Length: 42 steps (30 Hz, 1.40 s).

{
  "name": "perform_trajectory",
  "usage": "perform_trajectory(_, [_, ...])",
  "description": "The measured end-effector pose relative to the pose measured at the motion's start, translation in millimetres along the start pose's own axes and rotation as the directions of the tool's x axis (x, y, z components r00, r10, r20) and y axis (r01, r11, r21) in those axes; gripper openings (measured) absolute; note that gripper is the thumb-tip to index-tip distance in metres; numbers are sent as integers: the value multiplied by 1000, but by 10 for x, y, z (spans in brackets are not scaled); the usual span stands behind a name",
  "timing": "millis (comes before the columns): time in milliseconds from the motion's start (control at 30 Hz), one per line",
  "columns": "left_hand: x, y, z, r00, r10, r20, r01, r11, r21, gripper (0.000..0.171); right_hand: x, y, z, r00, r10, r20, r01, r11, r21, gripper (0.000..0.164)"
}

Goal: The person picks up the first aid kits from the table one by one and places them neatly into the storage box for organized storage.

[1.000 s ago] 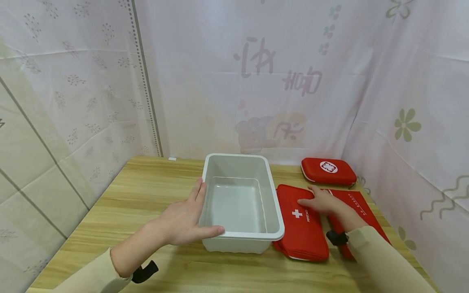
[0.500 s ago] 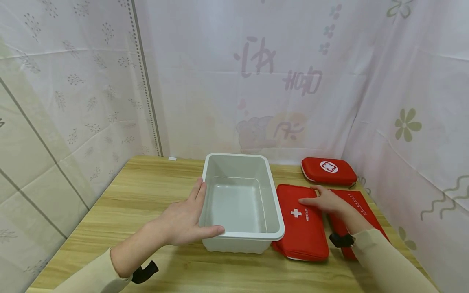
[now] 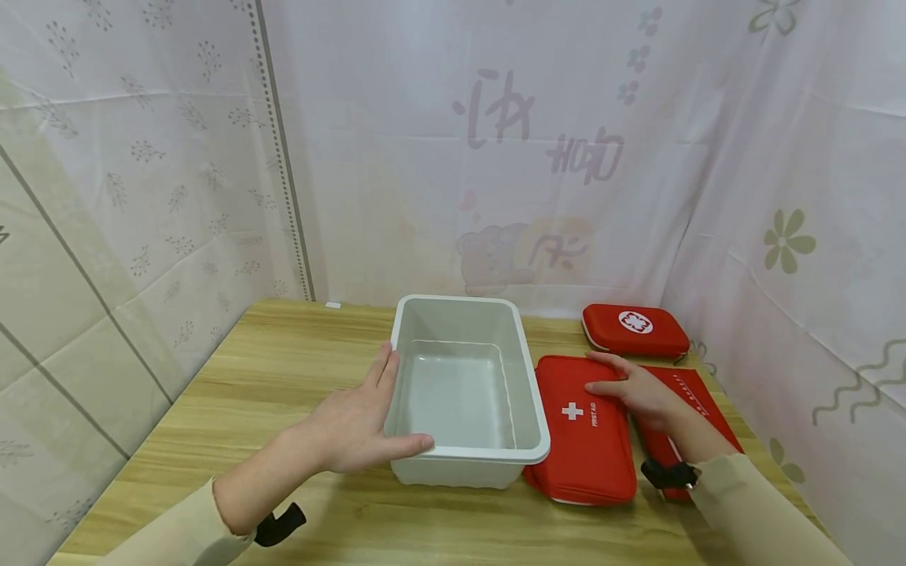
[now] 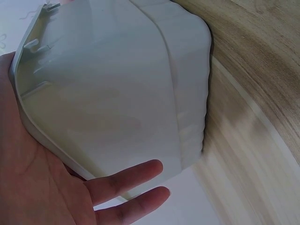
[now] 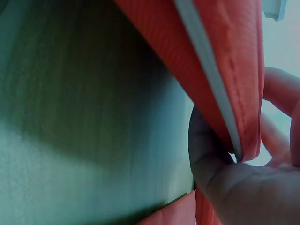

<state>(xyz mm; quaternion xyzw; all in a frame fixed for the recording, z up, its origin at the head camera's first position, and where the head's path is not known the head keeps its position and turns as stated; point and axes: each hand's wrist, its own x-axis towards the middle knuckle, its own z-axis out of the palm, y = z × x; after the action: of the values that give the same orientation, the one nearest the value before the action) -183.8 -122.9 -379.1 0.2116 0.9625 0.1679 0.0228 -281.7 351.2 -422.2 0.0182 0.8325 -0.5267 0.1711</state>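
Observation:
My left hand (image 3: 347,432) rests against the near left corner of a pale grey-white plastic tub (image 3: 463,475). Its thumb lies at the front rim, and fingers (image 4: 126,183) extend along the tub's outer wall in the left wrist view. A red first aid pouch (image 3: 591,460) with a white cross lies right of the tub, touching or very near it. At its far right edge, my right hand (image 3: 640,397) grips the pouch, thumb on top. The right wrist view shows a finger (image 5: 201,150) curled under the pouch's zipped edge (image 5: 234,84).
A second flat red pouch (image 3: 697,393) lies partly under the right forearm. Behind it sits a hard red case (image 3: 630,334) with a white round emblem. The wooden table (image 3: 283,354) is bounded by patterned curtains (image 3: 396,157) at the back and sides.
My right hand has shifted slightly right at the pouch's edge, its wrist moving outward and its fingers getting hidden past the edge. The left hand and the tub stay put.

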Motion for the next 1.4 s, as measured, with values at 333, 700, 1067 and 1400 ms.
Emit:
perform_trajectory(333, [7, -2, -1, 1000, -5, 10, 5, 1000, -9, 133, -43, 50, -1, 1000, -11, 15, 11, 1000, 28, 59])
perform_trajectory(700, [17, -6, 7, 1000, -3, -4, 2, 1000, -2, 131, -97, 120, -13, 1000, -16, -12, 17, 997, 74, 65])
perform_trajectory(1067, [7, -10, 13, 1000, -8, 3, 8, 1000, 2, 132, -175, 119, -125, 999, -38, 19, 34, 981, 189, 62])
perform_trajectory(1400, [1, -3, 9, 1000, -8, 2, 8, 1000, 0, 131, -252, 104, -241, 998, -57, 24, 50, 972, 228, 60])
